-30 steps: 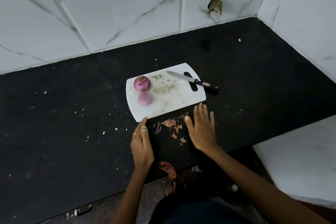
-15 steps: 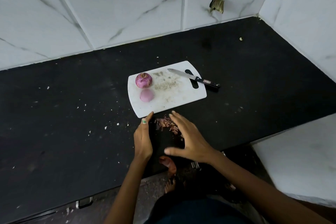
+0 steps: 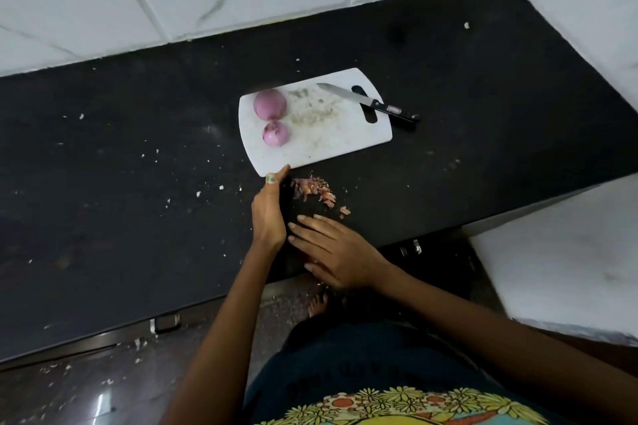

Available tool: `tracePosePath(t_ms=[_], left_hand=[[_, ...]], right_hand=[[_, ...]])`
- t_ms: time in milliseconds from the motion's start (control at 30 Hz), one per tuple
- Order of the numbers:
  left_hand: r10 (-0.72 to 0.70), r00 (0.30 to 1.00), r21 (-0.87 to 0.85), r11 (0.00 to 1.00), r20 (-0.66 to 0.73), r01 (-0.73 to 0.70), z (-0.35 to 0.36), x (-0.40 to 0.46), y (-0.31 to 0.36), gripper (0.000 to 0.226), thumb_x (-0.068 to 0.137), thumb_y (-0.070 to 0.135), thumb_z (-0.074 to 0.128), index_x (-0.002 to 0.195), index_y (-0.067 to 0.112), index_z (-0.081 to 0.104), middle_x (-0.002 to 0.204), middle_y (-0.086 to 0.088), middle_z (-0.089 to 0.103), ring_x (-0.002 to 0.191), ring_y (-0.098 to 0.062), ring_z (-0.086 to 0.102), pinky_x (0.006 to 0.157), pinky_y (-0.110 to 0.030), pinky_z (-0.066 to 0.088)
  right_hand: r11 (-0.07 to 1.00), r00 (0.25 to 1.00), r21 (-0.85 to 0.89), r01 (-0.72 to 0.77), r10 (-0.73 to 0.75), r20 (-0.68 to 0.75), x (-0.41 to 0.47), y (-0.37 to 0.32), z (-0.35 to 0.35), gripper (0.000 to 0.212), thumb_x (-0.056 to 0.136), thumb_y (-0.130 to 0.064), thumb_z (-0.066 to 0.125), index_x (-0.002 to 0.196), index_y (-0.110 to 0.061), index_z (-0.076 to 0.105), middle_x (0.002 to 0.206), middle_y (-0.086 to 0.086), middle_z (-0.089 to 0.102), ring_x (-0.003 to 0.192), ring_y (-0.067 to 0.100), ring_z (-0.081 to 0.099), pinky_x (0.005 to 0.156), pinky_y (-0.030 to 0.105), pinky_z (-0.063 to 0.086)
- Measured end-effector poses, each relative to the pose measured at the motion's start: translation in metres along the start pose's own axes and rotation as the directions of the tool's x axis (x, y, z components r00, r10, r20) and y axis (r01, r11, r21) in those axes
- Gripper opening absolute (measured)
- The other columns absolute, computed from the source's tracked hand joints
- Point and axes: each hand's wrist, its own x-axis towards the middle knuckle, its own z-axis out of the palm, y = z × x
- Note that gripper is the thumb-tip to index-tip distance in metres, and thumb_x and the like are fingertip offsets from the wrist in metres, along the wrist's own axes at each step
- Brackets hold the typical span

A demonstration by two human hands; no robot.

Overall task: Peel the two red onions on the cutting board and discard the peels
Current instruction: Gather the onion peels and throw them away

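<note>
Papery skins: a small heap of reddish onion peels (image 3: 312,190) lies on the black counter (image 3: 103,183), just off the near edge of the white cutting board (image 3: 331,145).
Onions: two red onions, the larger onion (image 3: 270,104) and the smaller onion (image 3: 275,133), sit touching at the board's left end; both look peeled, glossy and pink.
Left hand (image 3: 269,214): standing on edge like a wall, fingers straight and unclenched, gripping nothing, thumb tip touching the board's near-left corner.
Right hand (image 3: 336,252): flat, fingers spread, palm down, nothing grasped, nearer the counter's front edge than the peels are.
Key relation: the heap lies beyond the right fingertips (image 3: 301,217), toward the board and a little to the right, and beside the left palm; the heap's long run slants from the board's corner down toward the right.
Nearer hand: left, almost against the heap's board end.
Knife (image 3: 366,102): lying across the board's far-right corner, handle overhanging, well apart from both hands.
Judged step: peeling done, gathering peels for discard; the right hand likely needs to reach past the heap and rake it back.
Risk: stray flakes (image 3: 344,210) escaping the sweep.
</note>
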Motion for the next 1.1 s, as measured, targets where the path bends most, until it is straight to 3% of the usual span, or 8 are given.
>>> tracePosePath(t_ms=[133,300,433,500,567,800,933,1100], left_hand=[[-0.025,1.000,-0.013,1.000,0.010,0.025,-0.001,0.001,0.000,0.080,0.082,0.073,0.027,0.133,0.019,0.058,0.138,0.001,0.056,0.131,-0.008,0.047,0.116,-0.038,0.032],[-0.002,1.000,0.001,1.000,0.004,0.002,0.001,0.000,0.000,0.078,0.084,0.071,0.026,0.131,0.018,0.059,0.135,0.003,0.058,0.129,-0.006,0.049,0.114,-0.035,0.035],[0.020,0.999,0.063,0.998,-0.038,-0.018,0.004,-0.004,0.003,0.067,0.092,0.060,0.020,0.132,0.021,0.059,0.136,0.003,0.057,0.128,-0.004,0.047,0.111,-0.023,0.033],[0.060,0.997,0.162,0.985,-0.041,-0.053,0.006,-0.008,0.005,0.065,0.094,0.052,0.015,0.135,0.021,0.055,0.140,0.001,0.053,0.127,-0.001,0.042,0.105,-0.013,0.029],[0.089,0.996,0.242,0.967,-0.024,-0.081,0.012,-0.012,0.005,0.066,0.095,0.051,0.014,0.141,0.019,0.048,0.146,0.000,0.047,0.132,-0.003,0.037,0.109,-0.017,0.027],[0.129,0.967,0.458,0.861,0.221,-0.219,0.031,-0.017,-0.003,0.084,0.087,0.061,0.006,0.151,0.011,0.027,0.158,-0.003,0.025,0.147,-0.009,0.015,0.121,-0.026,0.008],[0.077,0.952,0.347,0.920,0.297,-0.183,0.036,-0.020,-0.001,0.079,0.087,0.065,0.013,0.152,0.020,0.025,0.156,0.001,0.030,0.143,-0.010,0.028,0.119,-0.033,0.023],[0.033,0.994,-0.162,0.985,-0.105,-0.050,0.034,-0.016,-0.002,0.075,0.088,0.060,0.033,0.146,0.013,0.038,0.146,-0.005,0.047,0.133,-0.011,0.046,0.112,-0.030,0.036]], right_hand=[[0.978,0.984,-0.199,-0.067,0.098,0.149,0.006,0.012,0.008,0.050,0.098,-0.032,0.031,0.141,-0.009,0.044,0.149,0.009,0.040,0.141,0.032,0.030,0.116,0.045,0.015],[0.948,0.944,-0.218,-0.233,0.274,0.184,0.030,0.036,0.000,0.053,0.098,-0.031,0.026,0.146,-0.010,0.035,0.156,0.006,0.027,0.146,0.032,0.011,0.117,0.049,0.008],[0.885,0.883,-0.029,-0.464,0.465,0.060,0.035,0.043,-0.012,0.059,0.096,-0.037,0.030,0.149,-0.010,0.027,0.158,0.009,0.019,0.147,0.029,0.010,0.119,0.046,0.011],[0.783,0.788,0.126,-0.609,0.615,-0.013,0.027,0.038,-0.015,0.068,0.094,-0.044,0.035,0.151,-0.010,0.020,0.159,0.011,0.014,0.147,0.026,0.009,0.119,0.042,0.009],[0.677,0.691,0.208,-0.706,0.723,-0.008,0.015,0.032,-0.014,0.081,0.089,-0.053,0.036,0.152,-0.011,0.011,0.160,0.010,0.006,0.147,0.023,0.004,0.119,0.037,0.005],[0.657,0.663,0.091,-0.749,0.745,0.074,0.014,0.025,-0.002,0.100,0.079,-0.069,0.028,0.152,-0.006,0.002,0.160,0.012,-0.003,0.148,0.020,-0.005,0.119,0.033,-0.005],[0.681,0.698,0.154,-0.716,0.707,0.116,0.029,0.031,-0.005,0.094,0.078,-0.062,0.019,0.151,-0.006,0.000,0.160,0.009,-0.003,0.147,0.015,-0.007,0.119,0.029,-0.008],[0.761,0.785,0.195,-0.618,0.611,0.105,0.042,0.038,-0.004,0.083,0.092,-0.044,0.054,0.151,-0.006,0.011,0.159,0.009,0.010,0.148,0.017,0.006,0.118,0.025,-0.004]])
